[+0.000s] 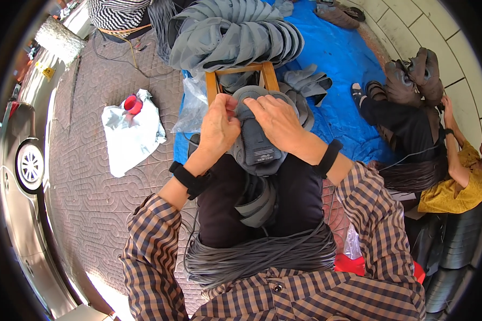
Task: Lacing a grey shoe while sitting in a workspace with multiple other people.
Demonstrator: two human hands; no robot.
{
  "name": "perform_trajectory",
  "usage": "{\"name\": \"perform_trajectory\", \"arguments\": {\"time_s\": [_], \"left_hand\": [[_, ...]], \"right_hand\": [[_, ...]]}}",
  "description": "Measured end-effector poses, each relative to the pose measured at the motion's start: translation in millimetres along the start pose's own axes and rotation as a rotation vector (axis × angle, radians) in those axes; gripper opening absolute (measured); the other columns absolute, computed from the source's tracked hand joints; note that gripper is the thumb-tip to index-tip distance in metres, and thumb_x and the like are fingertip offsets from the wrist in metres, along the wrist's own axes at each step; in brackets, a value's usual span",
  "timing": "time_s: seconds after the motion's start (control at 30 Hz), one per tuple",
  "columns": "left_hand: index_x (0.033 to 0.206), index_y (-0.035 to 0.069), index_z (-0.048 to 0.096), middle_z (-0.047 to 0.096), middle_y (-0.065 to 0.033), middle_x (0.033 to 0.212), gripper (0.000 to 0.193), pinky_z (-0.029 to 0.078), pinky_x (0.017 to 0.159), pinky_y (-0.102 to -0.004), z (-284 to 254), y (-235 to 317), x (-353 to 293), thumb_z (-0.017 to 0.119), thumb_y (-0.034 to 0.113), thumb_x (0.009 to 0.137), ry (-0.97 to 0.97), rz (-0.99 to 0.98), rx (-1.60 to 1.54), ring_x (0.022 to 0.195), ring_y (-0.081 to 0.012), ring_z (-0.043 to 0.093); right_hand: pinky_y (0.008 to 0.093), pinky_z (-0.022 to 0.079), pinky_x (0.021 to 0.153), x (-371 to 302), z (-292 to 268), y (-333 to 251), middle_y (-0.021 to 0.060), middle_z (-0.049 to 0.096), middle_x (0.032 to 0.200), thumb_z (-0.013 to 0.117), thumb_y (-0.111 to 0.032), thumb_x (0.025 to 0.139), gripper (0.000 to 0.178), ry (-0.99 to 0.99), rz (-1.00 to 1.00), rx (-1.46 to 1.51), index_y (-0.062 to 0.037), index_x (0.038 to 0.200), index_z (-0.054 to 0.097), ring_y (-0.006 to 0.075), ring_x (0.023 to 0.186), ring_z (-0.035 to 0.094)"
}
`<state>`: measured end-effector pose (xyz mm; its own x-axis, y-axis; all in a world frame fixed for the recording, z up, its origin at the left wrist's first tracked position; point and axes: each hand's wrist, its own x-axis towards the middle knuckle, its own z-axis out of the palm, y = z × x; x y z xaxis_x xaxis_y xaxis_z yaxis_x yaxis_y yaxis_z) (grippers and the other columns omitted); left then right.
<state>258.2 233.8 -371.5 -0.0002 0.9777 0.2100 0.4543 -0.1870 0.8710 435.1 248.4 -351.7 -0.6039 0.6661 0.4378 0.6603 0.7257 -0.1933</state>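
Observation:
A grey sandal lies above my lap, its toe end pointing away from me and its insole facing up. My right hand grips it across the forefoot, the fingers bent over its upper part. Beside its left edge, my left hand is closed in a pinch near the toe; what the fingertips hold is too small to make out. Between my knees sits another grey strappy sandal part. A thick skein of grey cord lies across my lap.
Many grey sandals are stacked behind a wooden frame. Blue tarp covers the ground there. At left lie a white bag and red cup. A person in yellow sits right, beside dark shoes.

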Motion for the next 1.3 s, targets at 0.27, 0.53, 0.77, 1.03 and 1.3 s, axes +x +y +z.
{"name": "perform_trajectory", "arguments": {"time_s": [0.27, 0.53, 0.77, 1.03, 1.3], "left_hand": [[0.099, 0.004, 0.052, 0.062, -0.0211, 0.095, 0.026, 0.048, 0.076, -0.0460, -25, -53, -23, 0.053, -0.006, 0.075, -0.089, 0.093, 0.301, 0.092, -0.0416, 0.060], [0.095, 0.002, 0.054, 0.063, -0.0247, 0.079, 0.010, 0.048, 0.070, -0.0488, -33, -43, -19, 0.050, 0.008, 0.088, -0.103, -0.044, 0.168, 0.081, -0.0455, 0.061], [0.117, 0.004, 0.061, 0.050, 0.0031, 0.068, 0.030, 0.034, 0.049, -0.0219, -115, -28, -20, 0.054, 0.025, 0.096, -0.546, -0.379, -0.253, 0.053, -0.0064, 0.042], [0.111, 0.000, 0.057, 0.045, 0.0032, 0.058, 0.036, 0.043, 0.059, -0.0242, -232, -79, -115, 0.064, 0.031, 0.092, -0.467, -0.529, -0.860, 0.048, -0.0059, 0.037], [0.128, 0.002, 0.045, 0.049, -0.0014, 0.098, 0.045, 0.029, 0.039, -0.0097, -264, -16, -116, 0.062, 0.006, 0.087, -0.032, -0.230, -1.175, 0.053, -0.0003, 0.032]], "right_hand": [[0.0401, 0.050, 0.070, 7, -40, 10, 0.0120, 0.058, 0.090, 0.064, -0.001, 0.072, 0.027, -0.237, -0.016, -0.340, -0.0001, 0.098, 0.058, 0.0285, 0.090, 0.059], [0.0424, 0.052, 0.082, -7, -32, 21, 0.0124, 0.066, 0.094, 0.060, -0.012, 0.088, 0.011, -0.248, 0.828, 1.066, -0.0018, 0.093, 0.062, 0.0271, 0.085, 0.066], [0.0395, 0.051, 0.080, -56, -39, 96, 0.0135, 0.064, 0.093, 0.058, -0.006, 0.088, 0.008, 0.157, 0.834, 2.177, 0.0008, 0.092, 0.058, 0.0245, 0.082, 0.064], [0.0514, 0.046, 0.102, -308, -242, 291, 0.0127, 0.049, 0.077, 0.052, 0.007, 0.091, 0.008, 1.281, 1.294, 1.543, 0.0071, 0.084, 0.048, 0.0236, 0.068, 0.050], [0.0433, 0.054, 0.082, -437, -418, 314, 0.0115, 0.055, 0.073, 0.057, -0.003, 0.088, 0.008, 1.164, 1.184, 0.345, 0.0022, 0.084, 0.054, 0.0224, 0.072, 0.057]]}}
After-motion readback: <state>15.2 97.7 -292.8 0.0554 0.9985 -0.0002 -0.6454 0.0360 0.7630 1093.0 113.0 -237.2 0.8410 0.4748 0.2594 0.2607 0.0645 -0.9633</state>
